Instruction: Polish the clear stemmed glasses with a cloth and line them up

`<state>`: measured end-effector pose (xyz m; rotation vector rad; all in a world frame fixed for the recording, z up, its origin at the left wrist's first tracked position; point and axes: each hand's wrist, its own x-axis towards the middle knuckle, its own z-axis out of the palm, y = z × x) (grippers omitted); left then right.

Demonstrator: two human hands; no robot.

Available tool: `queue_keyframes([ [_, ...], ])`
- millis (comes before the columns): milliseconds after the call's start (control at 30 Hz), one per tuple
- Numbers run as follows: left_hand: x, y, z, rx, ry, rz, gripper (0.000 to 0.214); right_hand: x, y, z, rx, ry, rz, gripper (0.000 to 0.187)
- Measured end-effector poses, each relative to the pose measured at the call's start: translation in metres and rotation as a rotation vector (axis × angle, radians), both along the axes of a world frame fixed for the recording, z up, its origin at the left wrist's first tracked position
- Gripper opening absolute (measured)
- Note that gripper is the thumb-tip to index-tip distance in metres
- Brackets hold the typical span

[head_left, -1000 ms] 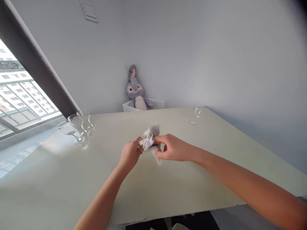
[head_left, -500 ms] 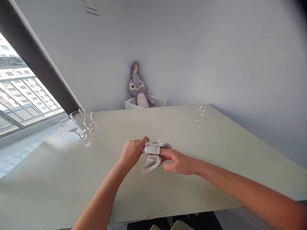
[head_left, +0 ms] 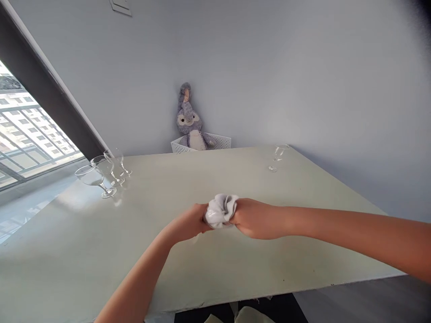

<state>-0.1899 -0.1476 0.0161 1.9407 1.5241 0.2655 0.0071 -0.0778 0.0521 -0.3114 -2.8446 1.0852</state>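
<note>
Above the middle of the table, my left hand (head_left: 192,221) is closed around a wine glass (head_left: 211,216), its bowl turned toward the right. A bunched white cloth (head_left: 228,204) fills the bowl and bulges out at the rim. My right hand (head_left: 253,218) grips the cloth from the right, with its fingertips hidden in the folds. The stem and foot of the glass are mostly covered by my left hand.
Several stemmed glasses stand at the table's left side by the window, the nearest glass (head_left: 92,177) among them. Another glass (head_left: 278,154) stands at the far right. Behind the pale table (head_left: 188,177), a plush rabbit (head_left: 192,123) sits in a white basket (head_left: 222,142).
The cloth's loose end has been gathered into a bunch at the glass. My right hand has turned over and closed more tightly, and my left wrist has rotated. The view has shifted slightly.
</note>
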Motion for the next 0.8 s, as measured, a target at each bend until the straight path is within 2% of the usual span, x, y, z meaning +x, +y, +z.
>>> queue_keyframes([
  [67,0.003,0.000,0.001,0.140,0.083,0.098,0.015,0.004,-0.002,0.008,-0.160,-0.146,-0.070,0.034],
  [133,0.007,0.001,0.000,0.263,0.196,0.184,0.029,0.006,-0.003,0.009,-0.512,-0.155,-0.119,0.040],
  [233,0.010,0.004,-0.003,0.395,0.367,0.304,0.039,0.008,-0.012,0.001,-1.066,0.115,-0.182,0.054],
  [300,0.012,0.006,-0.004,0.452,0.445,0.368,0.039,0.009,-0.022,-0.005,-1.260,0.327,-0.230,0.062],
  [333,0.013,0.006,-0.005,0.476,0.474,0.390,0.038,0.009,-0.028,-0.007,-1.286,0.411,-0.248,0.064],
  [400,0.013,0.006,-0.004,0.511,0.512,0.411,0.037,0.009,-0.036,-0.008,-1.201,0.486,-0.259,0.068],
  [433,0.012,0.005,-0.003,0.526,0.527,0.412,0.038,0.010,-0.039,-0.008,-1.088,0.463,-0.254,0.067],
  [500,0.010,0.003,0.000,0.533,0.524,0.372,0.040,0.011,-0.038,-0.008,-0.698,0.339,-0.227,0.060],
  [567,0.008,0.000,0.005,0.493,0.461,0.272,0.042,0.012,-0.033,-0.009,-0.245,0.227,-0.200,0.045],
  [600,0.006,-0.002,0.008,0.458,0.412,0.208,0.041,0.011,-0.029,-0.010,-0.080,0.206,-0.190,0.037],
  [633,0.005,-0.004,0.011,0.418,0.359,0.151,0.040,0.011,-0.025,-0.012,0.027,0.206,-0.178,0.031],
  [700,0.003,-0.010,0.019,0.330,0.244,0.067,0.037,0.010,-0.016,-0.014,0.091,0.224,-0.127,0.024],
  [800,0.004,-0.018,0.029,0.169,0.066,-0.032,0.030,0.010,-0.010,-0.012,0.223,0.229,0.130,0.026],
])
